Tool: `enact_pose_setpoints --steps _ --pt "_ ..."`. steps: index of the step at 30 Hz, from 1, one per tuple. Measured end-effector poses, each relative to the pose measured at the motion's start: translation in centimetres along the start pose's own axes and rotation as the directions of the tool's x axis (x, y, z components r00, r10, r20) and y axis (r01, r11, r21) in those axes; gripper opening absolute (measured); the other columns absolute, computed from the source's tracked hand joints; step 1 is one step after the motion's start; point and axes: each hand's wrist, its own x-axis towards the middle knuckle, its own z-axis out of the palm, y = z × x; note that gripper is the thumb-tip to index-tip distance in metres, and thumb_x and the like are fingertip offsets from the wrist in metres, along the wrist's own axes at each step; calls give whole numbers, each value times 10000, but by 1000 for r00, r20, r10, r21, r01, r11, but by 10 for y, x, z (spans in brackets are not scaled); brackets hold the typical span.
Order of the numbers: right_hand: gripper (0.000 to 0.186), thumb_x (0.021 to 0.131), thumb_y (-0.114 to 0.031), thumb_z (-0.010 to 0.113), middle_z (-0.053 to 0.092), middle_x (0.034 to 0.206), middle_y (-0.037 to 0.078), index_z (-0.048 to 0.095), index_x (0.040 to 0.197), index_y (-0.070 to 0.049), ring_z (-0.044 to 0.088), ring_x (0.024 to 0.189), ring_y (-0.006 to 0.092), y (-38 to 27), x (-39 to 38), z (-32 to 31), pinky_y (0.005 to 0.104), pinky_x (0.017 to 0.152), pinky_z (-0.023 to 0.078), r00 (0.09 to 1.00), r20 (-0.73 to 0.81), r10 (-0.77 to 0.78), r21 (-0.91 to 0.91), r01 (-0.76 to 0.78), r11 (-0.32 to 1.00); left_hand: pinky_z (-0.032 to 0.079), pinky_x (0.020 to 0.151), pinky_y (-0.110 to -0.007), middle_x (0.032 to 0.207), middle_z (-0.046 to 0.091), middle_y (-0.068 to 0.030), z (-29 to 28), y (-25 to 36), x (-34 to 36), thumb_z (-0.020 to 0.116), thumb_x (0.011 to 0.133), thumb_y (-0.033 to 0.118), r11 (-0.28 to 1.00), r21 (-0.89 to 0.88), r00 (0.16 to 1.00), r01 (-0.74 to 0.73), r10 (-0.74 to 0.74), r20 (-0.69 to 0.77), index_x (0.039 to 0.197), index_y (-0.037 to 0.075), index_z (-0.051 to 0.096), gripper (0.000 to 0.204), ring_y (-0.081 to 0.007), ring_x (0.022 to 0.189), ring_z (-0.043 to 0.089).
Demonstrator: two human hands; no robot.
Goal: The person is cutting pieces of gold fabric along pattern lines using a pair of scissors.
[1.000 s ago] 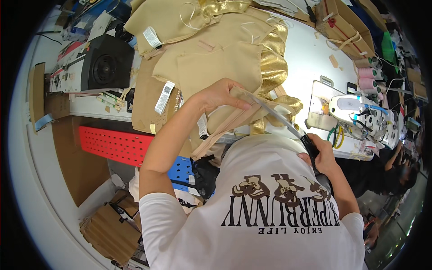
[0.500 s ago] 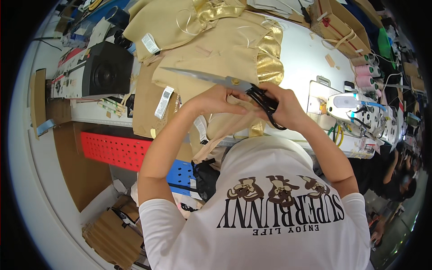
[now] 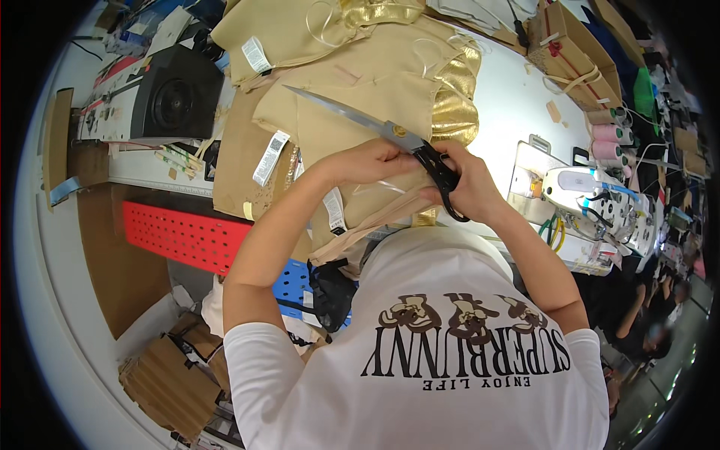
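Long-bladed scissors (image 3: 405, 136) with black handles are in my right hand (image 3: 474, 184), whose fingers wrap round the handles. The blades look closed and point to the far left, above a beige garment (image 3: 360, 97) with shiny gold trim (image 3: 456, 90). Beside the scissors' pivot, my left hand (image 3: 367, 161) is closed, its fingertips pinching beige cloth; the exact grip is partly hidden. A light strip of fabric (image 3: 375, 225) runs from under my hands toward my lap. White care labels (image 3: 271, 158) stick out at the garment's left side.
A sewing machine (image 3: 581, 184) stands at the right, with pink thread cones (image 3: 607, 142) behind it. A cardboard box (image 3: 574, 56) sits at the far right. At the left are a black speaker-like box (image 3: 180, 94) and a red perforated panel (image 3: 187, 236).
The scissor blades have tilted, their tip now aiming more toward the far side. My left fingers have drawn closer together by the pivot. The view has shifted slightly.
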Motion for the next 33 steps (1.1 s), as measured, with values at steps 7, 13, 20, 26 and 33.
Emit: enact_pose_setpoints --steps 7,13,20,26,33 --pt "623 638 -125 837 549 662 -11 498 1146 -3 465 588 80 -2 4 6 222 563 398 999 -11 34 8 -34 999 419 767 -241 916 601 -11 -5 5 -9 576 901 309 992 64 991 104 -109 72 1089 13 598 352 -78 844 503" --pt "649 626 -161 851 577 691 16 499 1146 5 495 618 81 6 8 12 231 588 416 997 -75 -30 -5 30 1000 419 814 -247 953 626 -41 5 -11 -2 682 807 280 990 74 992 124 -124 -3 1146 17 586 440 -100 908 535" --pt "662 646 -97 832 617 794 49 466 1185 16 565 708 101 23 6 3 238 664 466 995 71 68 118 -76 990 425 837 -254 987 627 -85 0 0 -3 803 661 363 933 236 960 271 -281 11 1040 4 631 550 -140 928 560" --pt "656 665 -47 801 635 844 64 444 1210 21 581 747 101 15 1 3 236 707 481 993 34 116 38 -117 992 427 817 -262 905 645 -63 5 -7 -4 800 669 362 947 263 982 186 -172 -73 983 16 661 488 -130 872 564" --pt "619 679 -51 782 625 781 54 453 1197 25 568 703 95 12 2 5 232 663 468 996 -9 84 10 -84 996 424 839 -273 919 647 -92 5 -6 -4 800 661 370 954 224 979 201 -186 -85 1001 -15 652 535 -150 897 573"
